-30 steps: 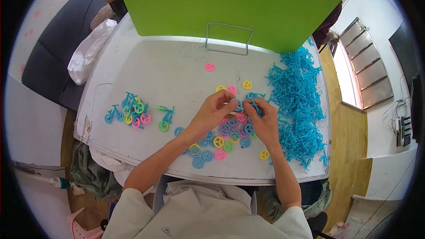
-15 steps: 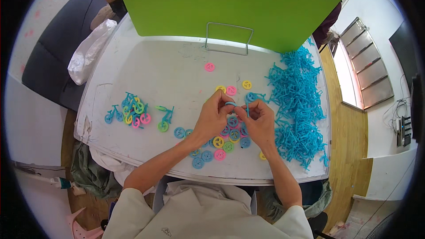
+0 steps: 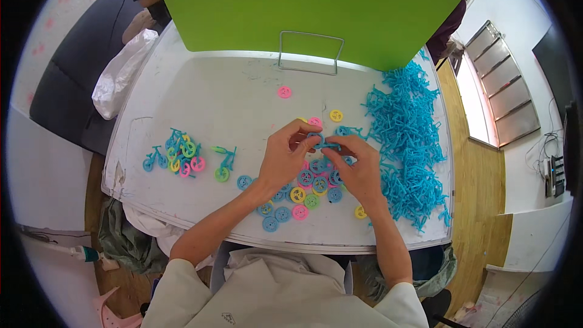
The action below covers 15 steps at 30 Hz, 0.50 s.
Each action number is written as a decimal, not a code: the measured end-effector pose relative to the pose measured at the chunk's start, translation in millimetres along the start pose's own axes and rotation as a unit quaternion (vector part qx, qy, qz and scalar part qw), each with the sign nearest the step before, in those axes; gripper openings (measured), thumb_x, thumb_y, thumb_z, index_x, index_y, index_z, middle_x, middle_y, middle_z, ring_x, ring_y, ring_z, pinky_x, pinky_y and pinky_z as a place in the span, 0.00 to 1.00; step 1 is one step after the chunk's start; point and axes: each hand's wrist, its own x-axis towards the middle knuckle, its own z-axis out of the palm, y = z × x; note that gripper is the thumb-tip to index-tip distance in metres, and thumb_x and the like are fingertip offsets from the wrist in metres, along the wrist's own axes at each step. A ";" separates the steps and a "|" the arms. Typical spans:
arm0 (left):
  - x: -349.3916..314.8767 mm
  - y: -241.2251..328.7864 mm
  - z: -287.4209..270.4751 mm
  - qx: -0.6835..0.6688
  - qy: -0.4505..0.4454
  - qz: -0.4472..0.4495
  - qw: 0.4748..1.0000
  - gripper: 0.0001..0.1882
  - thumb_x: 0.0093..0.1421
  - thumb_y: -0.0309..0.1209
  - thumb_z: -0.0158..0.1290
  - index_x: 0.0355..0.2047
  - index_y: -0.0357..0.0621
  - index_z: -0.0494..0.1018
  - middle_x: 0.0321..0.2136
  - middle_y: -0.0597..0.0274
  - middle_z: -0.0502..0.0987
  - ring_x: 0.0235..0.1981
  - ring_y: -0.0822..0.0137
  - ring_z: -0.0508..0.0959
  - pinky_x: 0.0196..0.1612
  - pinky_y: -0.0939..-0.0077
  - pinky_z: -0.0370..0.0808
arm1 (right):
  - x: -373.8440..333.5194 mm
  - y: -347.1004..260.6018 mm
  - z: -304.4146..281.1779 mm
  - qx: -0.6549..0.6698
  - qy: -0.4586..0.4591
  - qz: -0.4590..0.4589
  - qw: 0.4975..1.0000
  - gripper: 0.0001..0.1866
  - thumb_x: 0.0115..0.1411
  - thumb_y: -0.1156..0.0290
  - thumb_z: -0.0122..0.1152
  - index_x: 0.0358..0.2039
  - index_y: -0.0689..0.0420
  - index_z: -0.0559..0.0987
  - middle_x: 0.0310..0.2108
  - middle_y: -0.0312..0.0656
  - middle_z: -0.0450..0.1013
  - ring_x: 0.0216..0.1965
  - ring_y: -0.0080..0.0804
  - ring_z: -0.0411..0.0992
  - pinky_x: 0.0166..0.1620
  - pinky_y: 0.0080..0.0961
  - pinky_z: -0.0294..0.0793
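Above the middle of the table, my left hand (image 3: 284, 153) pinches a small blue toy wheel (image 3: 316, 138). My right hand (image 3: 359, 169) pinches a thin teal plastic bike frame (image 3: 331, 146), its end against the wheel; whether they are joined I cannot tell. Just beneath my hands lie several loose wheels in blue, pink, yellow and green, among them a yellow wheel (image 3: 297, 195) and a pink wheel (image 3: 300, 212). Another teal frame (image 3: 347, 130) lies just beyond my right hand.
A big heap of teal frame parts (image 3: 405, 140) covers the table's right side. Assembled toy bikes (image 3: 182, 153) lie in a cluster at left, beside a single bike with a green wheel (image 3: 222, 173). A green panel (image 3: 316, 6) with a wire stand (image 3: 310, 71) rises at the back.
The frame in my right hand has turned from upright to nearly level and now meets the wheel. My left hand has tilted the wheel, showing more of its face.
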 end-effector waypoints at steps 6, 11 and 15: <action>0.1 -0.5 2.5 -0.060 -0.010 0.006 0.998 0.11 0.64 0.21 0.47 0.46 0.34 0.73 0.38 0.58 0.78 0.37 0.72 0.79 0.42 0.77 0.79 | 0.7 -1.8 -0.9 -0.033 0.032 -0.006 0.999 0.09 0.52 0.77 0.68 0.34 0.61 0.82 0.28 0.43 0.77 0.25 0.28 0.76 0.30 0.21 0.75; -3.2 -2.0 2.6 -0.090 -0.013 -0.033 0.995 0.11 0.65 0.21 0.47 0.46 0.34 0.73 0.39 0.57 0.78 0.38 0.71 0.79 0.42 0.77 0.80 | -2.1 6.6 1.0 0.002 0.011 0.053 0.999 0.07 0.54 0.75 0.67 0.35 0.62 0.82 0.25 0.38 0.78 0.24 0.18 0.74 0.28 0.16 0.73; -4.4 -0.3 5.3 -0.134 0.007 -0.037 0.990 0.10 0.65 0.22 0.47 0.45 0.33 0.73 0.38 0.57 0.78 0.39 0.71 0.79 0.42 0.77 0.80 | -1.9 2.0 4.7 0.057 0.008 0.119 0.991 0.07 0.56 0.74 0.65 0.35 0.64 0.82 0.25 0.38 0.79 0.24 0.16 0.73 0.28 0.15 0.73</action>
